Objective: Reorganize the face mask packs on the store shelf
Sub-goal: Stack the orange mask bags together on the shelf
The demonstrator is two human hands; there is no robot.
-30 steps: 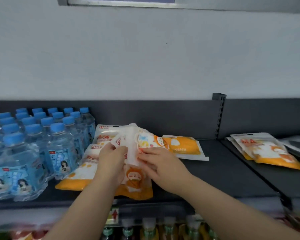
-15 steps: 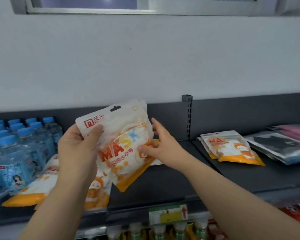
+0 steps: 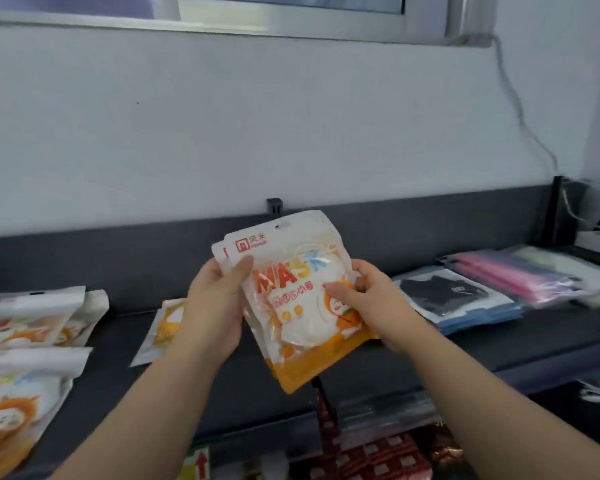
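Clasping mask packs (image 3: 300,327) between left hand (image 3: 212,308), right hand (image 3: 373,308)

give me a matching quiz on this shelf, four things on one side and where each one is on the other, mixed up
Things
1. held packs
2. black pack
3. pink packs
4. orange pack

Places
a. on the shelf, right of the black pack
b. lying partly hidden behind the left hand
c. above the shelf, gripped by both hands
d. between the right hand and the pink packs

Pairs: 1-c, 2-d, 3-a, 4-b
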